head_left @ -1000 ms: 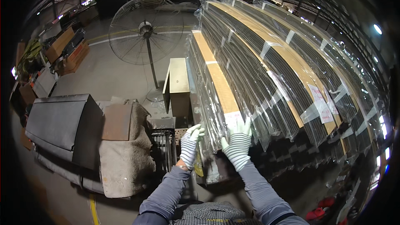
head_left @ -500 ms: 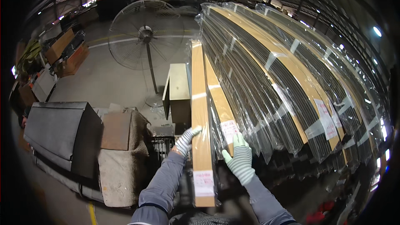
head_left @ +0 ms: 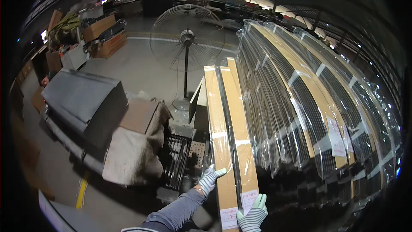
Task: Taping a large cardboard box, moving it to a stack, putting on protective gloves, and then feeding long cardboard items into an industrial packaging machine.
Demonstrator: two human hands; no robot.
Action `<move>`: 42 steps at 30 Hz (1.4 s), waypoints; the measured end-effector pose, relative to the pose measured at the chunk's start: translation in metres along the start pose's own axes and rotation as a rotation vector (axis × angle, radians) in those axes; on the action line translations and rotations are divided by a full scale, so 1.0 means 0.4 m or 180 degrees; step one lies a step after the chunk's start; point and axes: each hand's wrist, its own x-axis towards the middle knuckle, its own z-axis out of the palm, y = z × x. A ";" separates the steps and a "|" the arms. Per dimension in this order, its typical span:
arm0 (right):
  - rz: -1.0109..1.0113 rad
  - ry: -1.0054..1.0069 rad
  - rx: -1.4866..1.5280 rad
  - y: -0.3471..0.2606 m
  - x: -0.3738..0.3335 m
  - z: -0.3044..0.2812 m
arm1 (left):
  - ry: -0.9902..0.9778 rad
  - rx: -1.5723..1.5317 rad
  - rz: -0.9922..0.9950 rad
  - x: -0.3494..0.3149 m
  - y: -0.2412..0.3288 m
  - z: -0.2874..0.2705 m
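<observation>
My left hand, in a striped glove, grips the left edge of a long, narrow package faced with brown cardboard and wrapped in clear plastic. Its thumb lies over the cardboard; the other fingers are partly hidden at the side. Close beside lies a second such package, with dark edges showing between the two. My right hand, gloved alike, holds the near right end of this second package, by its white label. Both packages run away from me, nearly parallel.
At right stand rows of dark, plastic-wrapped bundles with cardboard strips. A large floor fan stands ahead. To the left are a grey box-shaped cabinet, a cloth-draped stand and a dark slatted rack. Stacked cartons lie farther back.
The two packages, angled apart before, now lie side by side. My right hand has moved down to the second package's near end. The whole view has swung left.
</observation>
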 end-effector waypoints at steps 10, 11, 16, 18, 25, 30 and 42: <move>-0.1287 -0.0894 -0.0981 0.375 -0.255 -0.248 | 0.0501 -0.0466 -0.0125 -0.334 -0.277 0.100; -0.1260 -0.1311 -0.0959 0.367 -0.259 -0.293 | 0.0640 -0.0408 -0.0069 -0.379 -0.303 0.103; -0.1087 -0.2120 -0.0827 0.412 -0.304 -0.455 | 0.0836 -0.0362 -0.0449 -0.618 -0.283 0.161; -0.1580 -0.1989 -0.1165 0.484 -0.313 -0.476 | 0.0570 -0.1150 -0.1546 -0.668 -0.325 0.116; -0.1874 -0.2060 -0.0756 0.434 -0.215 -0.414 | 0.0963 -0.1837 -0.1060 -0.632 -0.313 0.075; -0.1999 -0.2498 -0.1200 0.350 -0.101 -0.270 | 0.0964 -0.2066 -0.0448 -0.585 -0.169 0.060; -0.2207 -0.2870 -0.0997 0.170 0.082 -0.045 | 0.1379 -0.2078 -0.0321 -0.495 0.056 -0.057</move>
